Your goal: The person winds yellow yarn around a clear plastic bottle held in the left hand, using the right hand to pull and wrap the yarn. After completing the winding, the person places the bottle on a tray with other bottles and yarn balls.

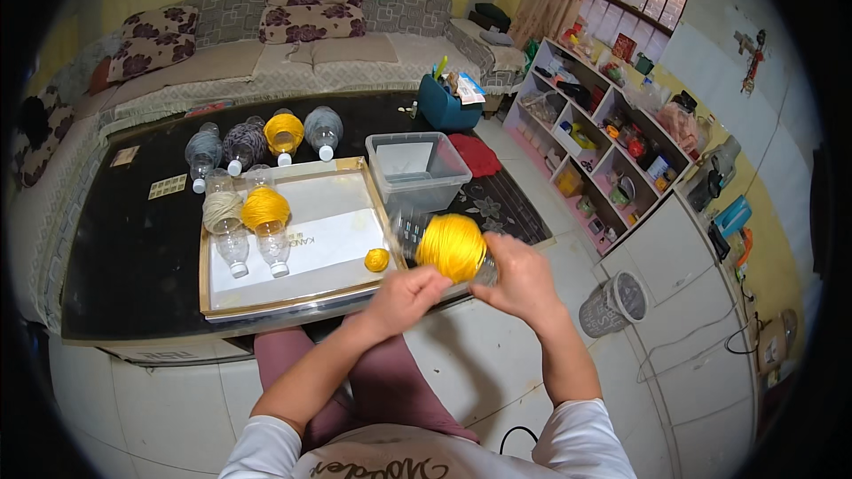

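Observation:
A clear plastic bottle wound with bright yellow yarn point(452, 247) is held up over the table's front right edge. My right hand point(519, 277) grips its near end. My left hand point(411, 296) has its fingers pinched together by the lower side of the yarn; whether it holds a strand cannot be made out. To the left, a small yellow yarn ball point(377, 260) lies in a shallow box lid point(286, 303). In that lid also lie a bottle wound with cream yarn point(223, 211) and a bottle wound with yellow yarn point(265, 207).
Several yarn-wound bottles point(284, 133) lie behind the lid. A clear plastic bin point(419, 176), a red cloth point(474, 154) and a teal container point(447, 106) are on the black table point(120, 246). A waste bin point(612, 304) stands on the floor at right, near a shelf unit point(599, 166).

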`<state>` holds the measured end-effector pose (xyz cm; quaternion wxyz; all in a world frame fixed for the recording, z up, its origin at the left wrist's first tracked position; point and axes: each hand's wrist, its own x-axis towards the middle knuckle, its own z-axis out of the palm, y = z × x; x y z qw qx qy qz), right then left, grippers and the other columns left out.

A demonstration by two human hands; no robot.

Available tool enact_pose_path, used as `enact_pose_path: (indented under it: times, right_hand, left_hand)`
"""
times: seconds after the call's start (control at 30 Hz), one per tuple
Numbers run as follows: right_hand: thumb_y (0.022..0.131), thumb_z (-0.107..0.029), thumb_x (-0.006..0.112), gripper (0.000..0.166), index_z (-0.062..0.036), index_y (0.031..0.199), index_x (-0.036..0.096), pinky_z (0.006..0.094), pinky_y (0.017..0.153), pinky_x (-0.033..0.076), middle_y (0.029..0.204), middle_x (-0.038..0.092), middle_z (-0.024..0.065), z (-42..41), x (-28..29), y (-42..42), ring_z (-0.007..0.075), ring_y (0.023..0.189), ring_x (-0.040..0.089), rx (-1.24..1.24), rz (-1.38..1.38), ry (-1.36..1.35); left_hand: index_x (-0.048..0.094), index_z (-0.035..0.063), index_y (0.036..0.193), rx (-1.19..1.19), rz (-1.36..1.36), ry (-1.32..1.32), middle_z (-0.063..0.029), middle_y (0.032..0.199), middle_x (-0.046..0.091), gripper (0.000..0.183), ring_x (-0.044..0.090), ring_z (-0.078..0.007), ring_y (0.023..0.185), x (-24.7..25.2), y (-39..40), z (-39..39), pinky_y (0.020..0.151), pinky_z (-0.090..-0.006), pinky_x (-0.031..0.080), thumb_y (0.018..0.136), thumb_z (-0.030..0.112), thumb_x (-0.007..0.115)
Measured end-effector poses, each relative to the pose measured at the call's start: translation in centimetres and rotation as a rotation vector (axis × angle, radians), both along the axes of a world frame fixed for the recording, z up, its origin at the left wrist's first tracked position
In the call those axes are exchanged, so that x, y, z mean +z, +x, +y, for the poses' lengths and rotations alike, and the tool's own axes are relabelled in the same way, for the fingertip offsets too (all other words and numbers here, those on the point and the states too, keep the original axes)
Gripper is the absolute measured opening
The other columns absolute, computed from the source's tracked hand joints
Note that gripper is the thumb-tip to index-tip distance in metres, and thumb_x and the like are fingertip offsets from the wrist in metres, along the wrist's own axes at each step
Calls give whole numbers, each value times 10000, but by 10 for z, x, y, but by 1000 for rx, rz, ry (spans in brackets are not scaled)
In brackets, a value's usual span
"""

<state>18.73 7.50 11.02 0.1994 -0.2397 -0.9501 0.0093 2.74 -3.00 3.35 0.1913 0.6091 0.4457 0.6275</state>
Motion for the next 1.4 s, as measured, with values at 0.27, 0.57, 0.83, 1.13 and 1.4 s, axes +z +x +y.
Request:
enact_pose_path:
  times: [0.27, 0.57, 0.83, 1.13, 1.4]
  right_hand:
    - [540, -304, 804, 632, -26, 1052, 561, 290, 720, 470, 804, 602, 89, -6, 18, 26, 195, 772, 597, 373, -113, -670]
    - [566, -230, 762, 537, -18, 1007, 542, 363, 665, 493, 802, 587, 142, 7, 0, -6, 291, 755, 603, -4, 146, 68]
    - [537, -290, 784, 623, -33, 1059, 563, 347, 698, 493, 837, 636, 120, -6, 13, 24, 266, 789, 624, 300, -298, -496]
    - [546, -300, 815, 589, -10, 992, 562, 289, 664, 463, 770, 589, 79, 4, 6, 6, 194, 708, 574, 387, 87, -683]
    - [541, -258, 779, 616, -8, 1051, 539, 348, 703, 489, 924, 614, 148, 6, -3, -4, 298, 839, 607, -49, 29, 6]
  left_hand:
    - [490, 35, 730, -31, -321, -258, 23, 625, 475, 290, 404, -36, 603, 9, -35, 22, 534, -204, 349, 928, 248, 493]
    - [472, 31, 679, -49, -96, -116, 14, 607, 457, 320, 422, -74, 572, -8, -2, 3, 546, -223, 365, 941, 215, 464]
    - [456, 64, 679, -67, -331, -189, 51, 571, 393, 336, 352, -24, 533, 6, -40, 21, 479, -197, 304, 939, 277, 484]
    - [543, 27, 845, 87, -519, 152, 24, 762, 524, 180, 453, -52, 670, -51, 5, 36, 576, -217, 371, 931, 161, 459]
    - [492, 26, 691, -33, -85, -145, -5, 588, 461, 296, 422, -73, 550, -18, 5, 1, 514, -238, 373, 917, 217, 508]
